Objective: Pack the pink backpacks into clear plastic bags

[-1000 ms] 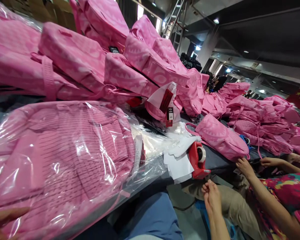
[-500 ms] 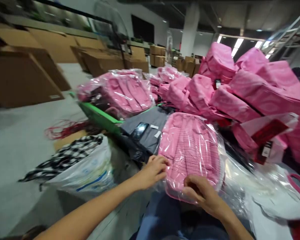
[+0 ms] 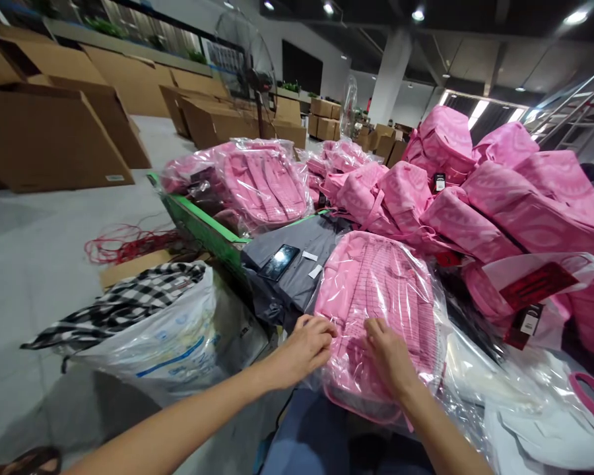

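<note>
A pink backpack (image 3: 356, 277) in a clear plastic bag (image 3: 426, 316) lies before me, partly over my lap, its straps facing up. My left hand (image 3: 309, 346) is at the left edge of the bag, its fingers curled closed on the plastic. On the front of the wrapped backpack rests my right hand (image 3: 389, 356), fingers stretched forward and touching the plastic. The right thumb is mostly hidden. Beyond my left hand, a dark grey cloth or sheet (image 3: 297, 290) carries a phone (image 3: 280, 262) and two small white labels (image 3: 315, 271).
Other wrapped pink backpacks (image 3: 267, 185) sit at the green-edged table (image 3: 202, 221). Unwrapped pink backpacks (image 3: 519, 198) are heaped at right. Clear plastic bags (image 3: 495, 376) lie nearby. A white sack (image 3: 178, 343) with checked cloth (image 3: 129, 303) stands left; cardboard boxes (image 3: 44, 132) stand behind.
My right hand has moved up from the bottom edge onto the middle of the wrapped backpack, its fingers straightening. My left hand stays at the left edge. The view has tilted up slightly.
</note>
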A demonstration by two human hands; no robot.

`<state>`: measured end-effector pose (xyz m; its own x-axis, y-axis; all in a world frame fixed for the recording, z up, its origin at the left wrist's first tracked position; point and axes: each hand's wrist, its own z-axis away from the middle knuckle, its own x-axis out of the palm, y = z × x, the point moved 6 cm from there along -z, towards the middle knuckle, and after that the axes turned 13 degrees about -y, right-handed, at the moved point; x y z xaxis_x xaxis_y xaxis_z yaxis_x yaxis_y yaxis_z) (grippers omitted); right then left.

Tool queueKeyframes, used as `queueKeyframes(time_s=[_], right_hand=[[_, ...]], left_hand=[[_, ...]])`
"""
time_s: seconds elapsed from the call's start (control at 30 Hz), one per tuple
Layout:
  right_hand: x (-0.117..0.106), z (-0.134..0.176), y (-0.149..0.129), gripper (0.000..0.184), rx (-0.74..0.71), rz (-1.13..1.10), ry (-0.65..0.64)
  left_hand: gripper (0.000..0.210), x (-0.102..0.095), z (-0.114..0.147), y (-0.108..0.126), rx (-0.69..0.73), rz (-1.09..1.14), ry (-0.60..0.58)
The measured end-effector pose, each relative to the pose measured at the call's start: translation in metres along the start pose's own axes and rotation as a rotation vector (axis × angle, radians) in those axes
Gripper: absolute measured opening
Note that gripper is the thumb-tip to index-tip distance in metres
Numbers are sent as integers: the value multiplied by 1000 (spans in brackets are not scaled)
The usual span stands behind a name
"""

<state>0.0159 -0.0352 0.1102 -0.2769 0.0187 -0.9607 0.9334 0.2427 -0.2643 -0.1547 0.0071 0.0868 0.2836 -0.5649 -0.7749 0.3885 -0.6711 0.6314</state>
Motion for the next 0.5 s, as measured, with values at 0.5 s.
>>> queueKeyframes(time_s=[0.5], right_hand=[[49,67,-43,72,-351,300,-82]], left_hand=[[14,-4,-4,1,-22,-147,-55]])
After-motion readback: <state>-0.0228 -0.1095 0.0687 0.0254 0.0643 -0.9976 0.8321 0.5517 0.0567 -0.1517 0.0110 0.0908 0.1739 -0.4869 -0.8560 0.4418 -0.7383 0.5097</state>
